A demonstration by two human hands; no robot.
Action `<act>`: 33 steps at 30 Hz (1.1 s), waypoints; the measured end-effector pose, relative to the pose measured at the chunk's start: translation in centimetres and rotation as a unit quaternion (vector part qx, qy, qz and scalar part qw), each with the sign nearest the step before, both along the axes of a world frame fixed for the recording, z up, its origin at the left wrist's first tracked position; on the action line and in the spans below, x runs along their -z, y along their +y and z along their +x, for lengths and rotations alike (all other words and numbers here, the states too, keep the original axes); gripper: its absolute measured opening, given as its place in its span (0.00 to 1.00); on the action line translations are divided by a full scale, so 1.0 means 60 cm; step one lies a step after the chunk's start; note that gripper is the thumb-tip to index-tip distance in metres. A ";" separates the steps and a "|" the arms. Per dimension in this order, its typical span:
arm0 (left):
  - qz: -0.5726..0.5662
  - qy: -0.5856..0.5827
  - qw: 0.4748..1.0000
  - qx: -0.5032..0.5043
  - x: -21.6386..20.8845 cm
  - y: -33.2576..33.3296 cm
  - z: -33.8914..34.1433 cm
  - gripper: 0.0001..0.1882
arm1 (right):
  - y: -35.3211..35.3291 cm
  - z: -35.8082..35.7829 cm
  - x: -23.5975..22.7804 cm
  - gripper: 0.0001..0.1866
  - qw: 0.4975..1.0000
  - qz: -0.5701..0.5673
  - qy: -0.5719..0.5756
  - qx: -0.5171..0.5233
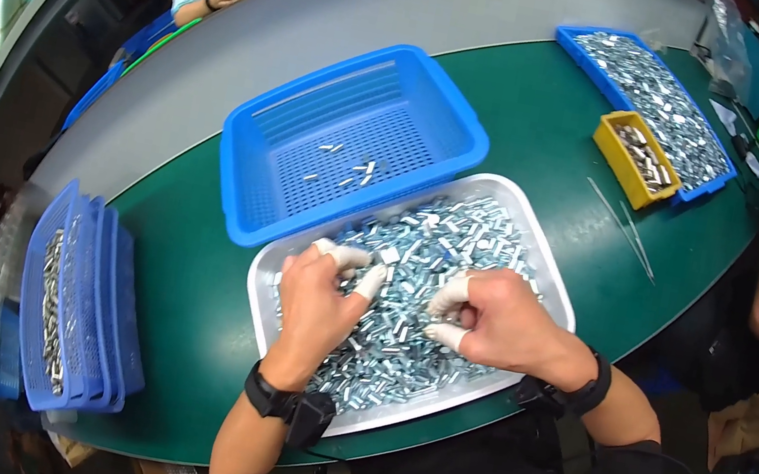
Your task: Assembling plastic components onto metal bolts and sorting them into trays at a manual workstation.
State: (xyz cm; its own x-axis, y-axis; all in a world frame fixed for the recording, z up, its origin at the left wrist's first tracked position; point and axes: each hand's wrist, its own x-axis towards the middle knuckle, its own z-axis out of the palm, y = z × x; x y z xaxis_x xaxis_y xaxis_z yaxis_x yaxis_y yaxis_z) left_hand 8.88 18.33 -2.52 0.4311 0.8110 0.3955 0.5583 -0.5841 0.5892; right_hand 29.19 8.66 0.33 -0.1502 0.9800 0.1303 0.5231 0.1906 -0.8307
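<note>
"So, where are the pieces, and how are the hands set?"

"The small metal pieces (401, 343) lie heaped in the white tray (421, 407), in the middle of the frame. Both hands are over the heap. The left hand (313, 296) is half curled, thumb and finger a little apart; one piece shows by its tips, but I can't tell if it's gripped. The right hand (511, 326) has thumb and finger parted in a loose pinch, low on the pile. I see nothing held there, though the palm is hidden."

"What would make the picking go well?"

"I'd work with the fingertips, light and shallow, and spread a thin patch so each piece shows by itself. White covers (368, 283) sit on the fingertips and may dull the touch, so let the eyes lead."

"Anything to mind nearby?"

"The blue basket (231, 170), left of upper middle, is up against the tray, with a few pieces (370, 166) well scattered in it. I'd avoid flicking strays over that rim. The box (309, 418) on the left wrist is by the tray's edge too; raising that wrist slightly should stop knocks."
</note>
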 end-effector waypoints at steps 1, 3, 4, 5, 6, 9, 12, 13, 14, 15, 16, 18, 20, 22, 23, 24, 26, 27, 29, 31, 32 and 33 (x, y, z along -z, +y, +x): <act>0.010 -0.008 1.000 0.017 0.004 0.002 0.004 0.07 | -0.005 0.004 0.006 0.09 1.000 -0.002 -0.010 0.021; 0.026 -0.018 0.999 0.040 0.014 0.007 0.005 0.06 | -0.012 0.013 0.020 0.10 0.999 0.036 -0.030 0.018; 0.030 -0.023 0.998 0.053 0.017 0.008 0.005 0.05 | -0.016 0.016 0.030 0.10 0.999 0.024 -0.021 0.019; 0.006 -0.032 0.998 0.046 0.009 0.003 0.008 0.05 | -0.016 0.016 0.038 0.10 1.000 0.014 -0.012 0.021; -0.017 -0.038 0.998 0.039 -0.002 -0.004 0.006 0.05 | -0.013 0.015 0.043 0.09 1.000 0.019 -0.012 0.016; -0.011 -0.015 0.999 0.032 0.001 -0.009 -0.009 0.06 | -0.004 0.011 0.034 0.09 1.000 -0.002 -0.013 0.006; 0.033 0.007 0.999 0.040 0.002 -0.008 -0.004 0.05 | -0.004 0.016 0.030 0.09 1.000 0.014 -0.005 0.017; 0.032 0.021 0.999 0.034 0.005 -0.011 0.001 0.05 | 0.000 0.015 0.029 0.09 1.000 0.021 0.004 0.011; 0.029 0.035 0.999 0.023 0.006 -0.017 0.005 0.05 | 0.003 0.011 0.031 0.09 1.000 0.028 0.004 0.013; 0.026 0.049 0.998 0.010 0.007 -0.020 0.006 0.06 | 0.008 0.008 0.032 0.10 0.999 0.028 0.031 0.014; 0.034 0.049 0.998 0.010 0.006 -0.020 0.005 0.06 | 0.014 0.005 0.033 0.10 0.998 0.028 0.058 0.014; -0.004 0.052 0.999 0.007 0.004 -0.017 0.000 0.06 | 0.028 0.003 0.034 0.10 0.996 0.034 0.084 0.012; -0.018 0.053 0.998 0.003 0.004 -0.014 -0.005 0.06 | 0.041 0.001 0.017 0.11 0.995 -0.003 0.103 0.007; -0.044 0.052 0.998 0.003 0.008 -0.012 -0.007 0.07 | 0.053 0.000 0.011 0.12 0.994 -0.017 0.112 0.004; -0.058 0.052 0.997 0.003 0.010 -0.011 -0.007 0.08 | 0.060 0.000 0.016 0.12 0.993 -0.013 0.117 0.002; -0.053 0.052 0.997 0.002 0.010 -0.009 -0.008 0.08 | 0.067 -0.002 0.014 0.13 0.992 -0.010 0.123 -0.001; 0.000 0.056 0.998 0.040 0.009 -0.006 -0.009 0.09 | 0.076 -0.004 0.011 0.13 0.992 -0.005 0.129 -0.005; 0.026 0.058 0.996 0.059 0.009 -0.004 -0.010 0.09 | 0.079 -0.004 0.010 0.13 0.991 -0.008 0.130 -0.011; 0.048 0.075 0.994 0.065 0.003 -0.004 -0.010 0.10 | 0.084 -0.003 0.005 0.14 0.991 -0.016 0.133 -0.023; 0.087 0.106 0.987 0.080 -0.005 -0.007 -0.009 0.11 | 0.088 -0.004 0.002 0.13 0.990 -0.017 0.138 -0.029; 0.087 0.106 0.987 0.079 -0.007 -0.009 -0.008 0.11 | 0.091 -0.006 0.001 0.13 0.989 -0.019 0.144 -0.033; 0.039 0.111 0.991 0.056 -0.010 -0.011 -0.008 0.12 | 0.093 -0.007 0.000 0.13 0.988 -0.022 0.149 -0.037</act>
